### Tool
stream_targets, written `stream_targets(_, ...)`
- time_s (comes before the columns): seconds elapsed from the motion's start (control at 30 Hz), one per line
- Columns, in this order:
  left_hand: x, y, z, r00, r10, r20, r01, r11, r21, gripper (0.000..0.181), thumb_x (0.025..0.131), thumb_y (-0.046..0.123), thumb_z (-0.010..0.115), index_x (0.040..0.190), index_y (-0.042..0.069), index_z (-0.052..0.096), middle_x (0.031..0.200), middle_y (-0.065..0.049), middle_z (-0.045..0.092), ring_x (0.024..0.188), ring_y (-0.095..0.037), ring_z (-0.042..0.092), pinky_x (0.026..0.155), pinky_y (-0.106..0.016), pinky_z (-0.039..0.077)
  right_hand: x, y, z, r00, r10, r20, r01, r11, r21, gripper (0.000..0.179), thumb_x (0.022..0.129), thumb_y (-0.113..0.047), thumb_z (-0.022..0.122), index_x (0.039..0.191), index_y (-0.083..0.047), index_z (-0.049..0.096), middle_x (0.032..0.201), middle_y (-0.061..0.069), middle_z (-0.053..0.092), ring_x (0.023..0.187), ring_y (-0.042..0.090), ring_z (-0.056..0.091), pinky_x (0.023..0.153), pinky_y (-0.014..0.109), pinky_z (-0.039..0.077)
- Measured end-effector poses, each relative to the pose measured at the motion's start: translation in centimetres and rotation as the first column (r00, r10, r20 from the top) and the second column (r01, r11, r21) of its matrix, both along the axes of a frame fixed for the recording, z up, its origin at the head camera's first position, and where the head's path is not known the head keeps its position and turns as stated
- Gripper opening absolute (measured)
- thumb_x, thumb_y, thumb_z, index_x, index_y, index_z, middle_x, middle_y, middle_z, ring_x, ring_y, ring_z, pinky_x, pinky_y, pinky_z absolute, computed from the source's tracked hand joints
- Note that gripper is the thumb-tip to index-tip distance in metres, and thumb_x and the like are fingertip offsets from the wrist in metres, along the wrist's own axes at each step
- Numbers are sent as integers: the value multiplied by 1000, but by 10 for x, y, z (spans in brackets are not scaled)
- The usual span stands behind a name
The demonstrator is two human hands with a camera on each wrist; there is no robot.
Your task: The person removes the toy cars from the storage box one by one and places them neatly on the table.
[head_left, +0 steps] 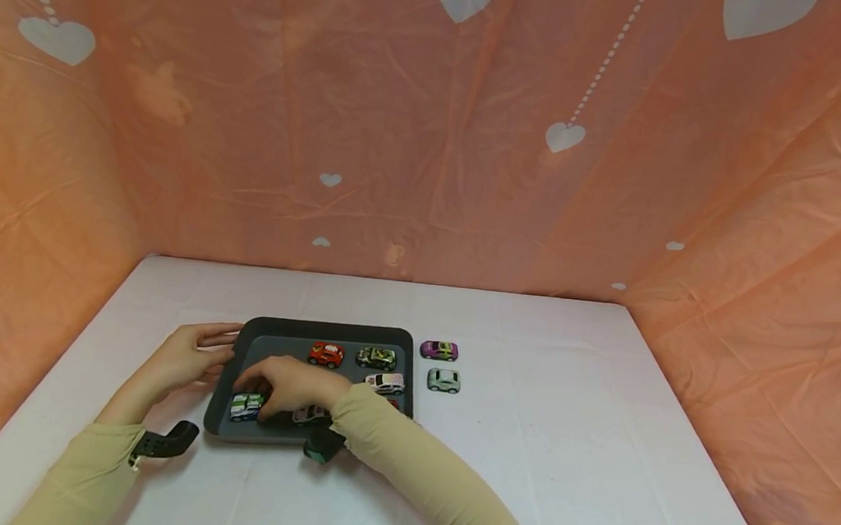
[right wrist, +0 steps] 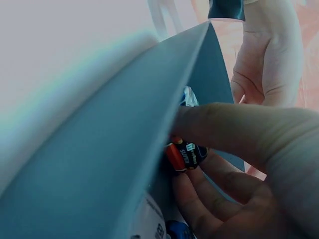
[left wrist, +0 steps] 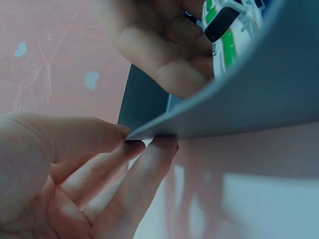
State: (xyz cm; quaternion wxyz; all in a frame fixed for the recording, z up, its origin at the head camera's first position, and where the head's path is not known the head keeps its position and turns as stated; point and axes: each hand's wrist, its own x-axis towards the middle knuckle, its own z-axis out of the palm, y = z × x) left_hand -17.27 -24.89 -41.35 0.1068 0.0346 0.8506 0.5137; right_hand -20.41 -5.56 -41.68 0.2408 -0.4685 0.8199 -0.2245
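Observation:
A dark grey tray (head_left: 333, 331) lies on the white table with several toy cars in it. My left hand (head_left: 183, 361) is at its left side; in the left wrist view the thumb and fingertips pinch the rim. My right hand (head_left: 295, 386) reaches into the tray's left part. Between its thumb and fingers is a black toy car (right wrist: 189, 155) with a red-orange patch and "SUPER" lettering, hidden by the hand in the head view. A white-and-green toy car (head_left: 244, 407) stands just left of the right fingers. A pale toy car (head_left: 309, 415) shows under the right wrist.
Farther back in the tray are a red car (head_left: 326, 354), a camouflage-patterned car (head_left: 376, 359) and a white car (head_left: 385, 383). Right of the tray, a purple car (head_left: 439, 350) and a pale green car (head_left: 444, 381) stand on the table (head_left: 562, 438). Orange cloth walls surround the table.

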Motion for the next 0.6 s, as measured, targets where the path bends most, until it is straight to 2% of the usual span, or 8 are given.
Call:
stream_targets(0.37,-2,-2,-3,1000,-6,-10,6,1000,6,52,96,6,54,142,-10,35,134,-35,43,87,-25,67,66,-33,55,-1,2,4,999,38,-21,-37,999,21,47,78,-1,76,123,-10,64,105,-6,65,89,-2,55,74,8,40)
stream_targets(0.6,-1,-2,-1,1000,-5,-19,5,1000,5,52,95,4,54,142,-9,36,134,-34,44,95,-28,65,67,-31,55,-4,14,11,999,46,2,-46,999,-15,46,81,-1,73,125,-11,63,114,-7,63,95,-3,54,79,8,39)
